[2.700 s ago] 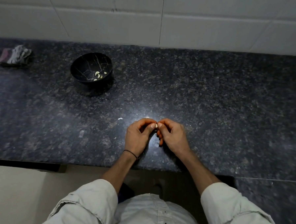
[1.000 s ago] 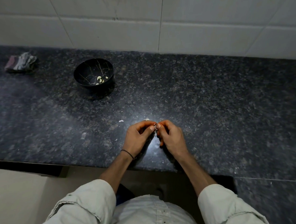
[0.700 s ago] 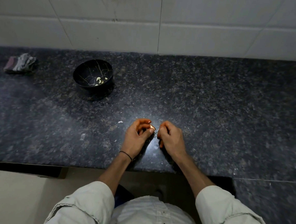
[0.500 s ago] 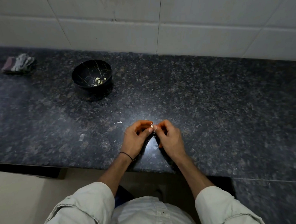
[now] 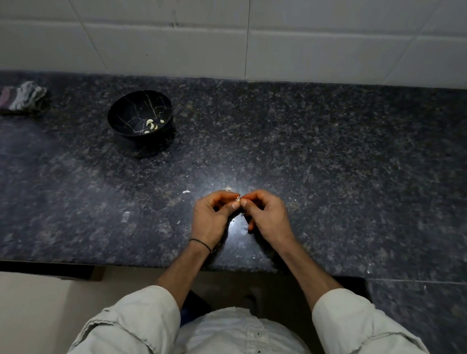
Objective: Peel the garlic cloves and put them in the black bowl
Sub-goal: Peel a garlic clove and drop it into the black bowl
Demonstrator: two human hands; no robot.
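Observation:
A small garlic clove [image 5: 237, 201] sits pinched between the fingertips of both hands over the near middle of the dark granite counter [image 5: 335, 168]. My left hand [image 5: 212, 216] holds it from the left with curled fingers, and my right hand [image 5: 266, 218] pinches it from the right. Most of the clove is hidden by the fingers. The black bowl [image 5: 127, 107] with gold veins stands at the back left, well apart from my hands, and several peeled cloves [image 5: 151, 125] lie inside it.
Scraps of garlic skin [image 5: 186, 191] lie on the counter just left of and beyond my hands. A crumpled cloth [image 5: 22, 98] rests at the far left by the white tiled wall [image 5: 234, 33]. The counter's front edge runs just below my wrists.
My hands parted briefly with the clove in the left fingers, then came back together on it. The bowl and cloth have not moved.

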